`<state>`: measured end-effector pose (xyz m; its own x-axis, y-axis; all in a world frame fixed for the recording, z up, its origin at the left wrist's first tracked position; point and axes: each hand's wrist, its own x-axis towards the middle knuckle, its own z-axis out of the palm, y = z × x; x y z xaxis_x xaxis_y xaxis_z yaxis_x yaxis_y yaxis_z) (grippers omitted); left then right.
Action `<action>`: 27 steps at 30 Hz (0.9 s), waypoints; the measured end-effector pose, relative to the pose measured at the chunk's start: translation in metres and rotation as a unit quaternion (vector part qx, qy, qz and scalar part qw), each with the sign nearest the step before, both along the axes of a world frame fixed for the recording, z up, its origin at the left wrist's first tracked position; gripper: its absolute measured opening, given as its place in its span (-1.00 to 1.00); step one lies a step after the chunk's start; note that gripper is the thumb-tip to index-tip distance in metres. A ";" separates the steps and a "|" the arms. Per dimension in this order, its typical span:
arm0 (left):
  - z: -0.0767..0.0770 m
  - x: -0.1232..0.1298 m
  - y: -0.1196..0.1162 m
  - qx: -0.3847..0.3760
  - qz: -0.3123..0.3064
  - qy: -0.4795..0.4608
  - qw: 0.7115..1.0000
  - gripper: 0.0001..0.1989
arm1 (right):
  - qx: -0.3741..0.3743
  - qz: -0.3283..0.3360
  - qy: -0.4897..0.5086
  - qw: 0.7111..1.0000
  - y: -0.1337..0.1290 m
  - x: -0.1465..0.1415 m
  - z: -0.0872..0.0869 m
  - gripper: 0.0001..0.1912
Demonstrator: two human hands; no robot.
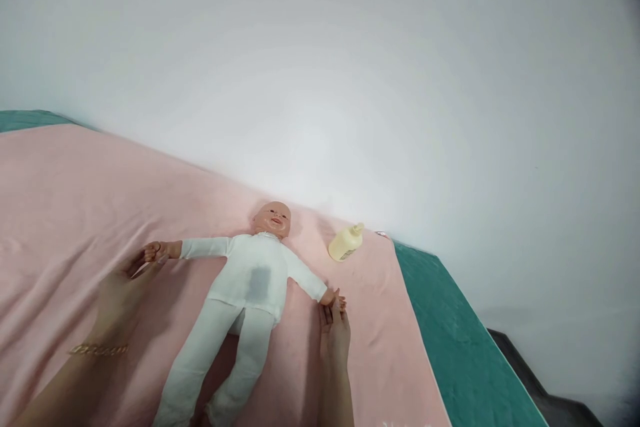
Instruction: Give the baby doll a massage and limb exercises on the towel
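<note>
A baby doll in a white top and white leggings lies on its back, arms stretched out to both sides. A grey rectangular patch shows on its chest. My left hand, with a gold bracelet at the wrist, is closed on the doll's hand at the left. On the other side, my right hand grips the doll's other hand between thumb and fingers. Beyond my right hand, a pale yellow pump bottle lies tilted near the doll's head.
A pink blanket is under the doll, wrinkled at the left. Green fabric shows past its right edge and at the far left. A white wall rises directly behind the doll's head. At the lower right is a dark object.
</note>
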<state>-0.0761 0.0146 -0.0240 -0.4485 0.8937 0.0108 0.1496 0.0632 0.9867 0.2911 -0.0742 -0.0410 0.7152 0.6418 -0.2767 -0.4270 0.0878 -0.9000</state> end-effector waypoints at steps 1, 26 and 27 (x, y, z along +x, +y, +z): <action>0.002 0.005 0.000 0.011 0.007 -0.029 0.999 -0.56 | -0.002 0.003 -0.011 1.000 0.000 -0.002 0.003 -0.37; 0.010 0.079 -0.010 0.434 -0.291 0.403 0.751 -0.52 | 0.148 0.143 -0.704 0.680 0.009 -0.099 0.035 -0.68; 0.009 0.080 -0.010 0.437 -0.288 0.401 0.752 -0.53 | 0.150 0.143 -0.706 0.678 0.009 -0.100 0.035 -0.67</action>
<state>0.0042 0.0043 -0.0146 0.4749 0.4315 0.7670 0.4728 -0.8602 0.1911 0.1911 -0.0649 -0.0063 -0.0337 0.6861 0.7267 0.8025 0.4520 -0.3895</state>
